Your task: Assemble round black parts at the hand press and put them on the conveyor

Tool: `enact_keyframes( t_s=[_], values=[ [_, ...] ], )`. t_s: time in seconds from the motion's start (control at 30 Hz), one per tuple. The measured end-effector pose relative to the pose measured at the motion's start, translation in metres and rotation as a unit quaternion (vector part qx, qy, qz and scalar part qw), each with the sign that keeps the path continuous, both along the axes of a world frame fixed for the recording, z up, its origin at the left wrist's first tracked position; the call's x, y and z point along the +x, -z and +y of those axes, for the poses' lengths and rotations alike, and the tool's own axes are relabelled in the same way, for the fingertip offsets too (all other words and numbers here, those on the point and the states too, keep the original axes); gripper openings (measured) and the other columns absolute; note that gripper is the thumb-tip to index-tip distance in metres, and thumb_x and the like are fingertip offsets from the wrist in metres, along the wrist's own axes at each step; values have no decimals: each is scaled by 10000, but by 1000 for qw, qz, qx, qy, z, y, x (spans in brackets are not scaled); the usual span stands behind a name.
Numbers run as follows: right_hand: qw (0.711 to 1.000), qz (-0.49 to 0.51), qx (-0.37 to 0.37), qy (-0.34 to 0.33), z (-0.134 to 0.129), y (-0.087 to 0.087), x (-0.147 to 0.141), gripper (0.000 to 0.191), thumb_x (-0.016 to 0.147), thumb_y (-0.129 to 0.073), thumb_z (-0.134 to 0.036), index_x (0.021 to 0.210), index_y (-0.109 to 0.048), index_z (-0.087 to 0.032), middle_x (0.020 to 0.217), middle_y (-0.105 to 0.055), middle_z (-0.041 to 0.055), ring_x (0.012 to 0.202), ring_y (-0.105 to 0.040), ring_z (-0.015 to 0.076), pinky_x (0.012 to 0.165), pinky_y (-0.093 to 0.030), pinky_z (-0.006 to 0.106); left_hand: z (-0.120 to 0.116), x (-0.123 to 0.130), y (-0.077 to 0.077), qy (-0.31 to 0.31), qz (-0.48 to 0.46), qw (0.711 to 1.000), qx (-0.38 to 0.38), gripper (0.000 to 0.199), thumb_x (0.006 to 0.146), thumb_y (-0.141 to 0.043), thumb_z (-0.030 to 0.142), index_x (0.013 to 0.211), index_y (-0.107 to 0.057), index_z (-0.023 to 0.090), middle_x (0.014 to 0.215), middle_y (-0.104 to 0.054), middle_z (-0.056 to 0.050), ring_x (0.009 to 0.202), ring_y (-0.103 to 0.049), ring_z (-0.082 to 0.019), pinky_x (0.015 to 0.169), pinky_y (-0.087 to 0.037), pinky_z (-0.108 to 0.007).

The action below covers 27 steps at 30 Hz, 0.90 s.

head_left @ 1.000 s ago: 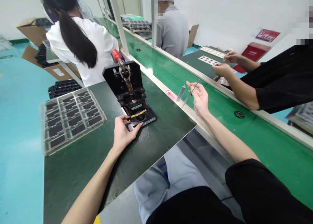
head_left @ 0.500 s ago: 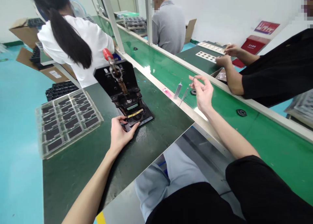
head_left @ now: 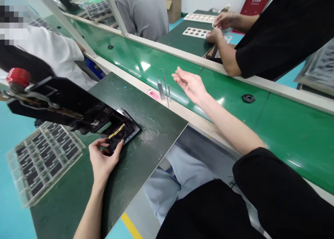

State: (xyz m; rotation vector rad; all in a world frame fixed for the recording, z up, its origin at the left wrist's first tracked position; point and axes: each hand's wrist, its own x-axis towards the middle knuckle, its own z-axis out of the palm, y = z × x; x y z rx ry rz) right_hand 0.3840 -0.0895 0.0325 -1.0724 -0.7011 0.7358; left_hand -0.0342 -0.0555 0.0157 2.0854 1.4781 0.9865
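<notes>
Left hand (head_left: 102, 159) curled, gripping the black base plate (head_left: 129, 132) under the bench press (head_left: 39, 96); plate looks stiff and fairly heavy; best taken by its exposed edges; right hand (head_left: 189, 85) open, empty, well right of the press, near steel tweezers (head_left: 161, 91).

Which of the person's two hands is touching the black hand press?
The left hand rests on the base of the black hand press; the right hand is open and empty above the green conveyor belt.
</notes>
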Motion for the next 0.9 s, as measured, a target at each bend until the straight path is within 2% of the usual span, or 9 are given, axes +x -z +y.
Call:
enact_keyframes(
  t_s=[0.17, 0.3, 0.47, 0.6, 0.7, 0.9],
  values=[
    [1000, -13, 10, -3, -1, 3, 0, 508, 799, -823, -607, 1083, -748, -192, 1119, -777, 91, 1227, -694, 269, 1150, -562, 462, 0, -1, 0, 5, 2, 1000, 7, 577, 687, -826, 545, 1038, -496, 228, 1072, -563, -73, 879, -588, -221, 613, -497, -331],
    [999, -46, 14, 11, -2, -3, -4, 529, 871, -750, -606, 1211, -713, -201, 1197, -756, 95, 1309, -642, 272, 1153, -542, 491, -1, -1, -1, 6, 10, 1000, 9, 576, 702, -814, 568, 1048, -500, 231, 1076, -562, -71, 884, -589, -224, 625, -508, -340],
    [994, -102, 28, 24, 4, -14, -27, 539, 886, -669, -697, 1188, -721, -254, 1258, -756, 51, 1313, -640, 253, 1158, -511, 486, 0, 2, 2, 3, 7, 1000, 6, 590, 698, -804, 575, 1062, -504, 220, 1081, -553, -80, 883, -590, -228, 596, -497, -334],
    [988, -144, 38, 34, 8, -14, -43, 557, 872, -640, -751, 1185, -724, -298, 1287, -744, 37, 1396, -574, 272, 1163, -494, 506, 0, 3, 5, 8, 6, 1000, 10, 601, 698, -804, 580, 1071, -508, 212, 1076, -552, -82, 876, -597, -229, 584, -496, -330],
    [986, -159, 36, 30, 7, -12, -46, 573, 865, -639, -761, 1205, -720, -307, 1327, -725, 51, 1414, -558, 284, 1170, -486, 510, -1, 4, 6, 11, 10, 1000, 19, 601, 702, -805, 574, 1075, -511, 206, 1062, -553, -76, 864, -601, -225, 590, -503, -331],
    [980, -193, 45, 27, 5, -6, -42, 588, 874, -634, -757, 1214, -725, -286, 1298, -737, 70, 1336, -626, 275, 1141, -514, 480, -2, 6, 7, 13, 9, 1000, 15, 615, 697, -808, 574, 1083, -510, 199, 1039, -541, -70, 853, -595, -218, 573, -498, -319]
  ],
)
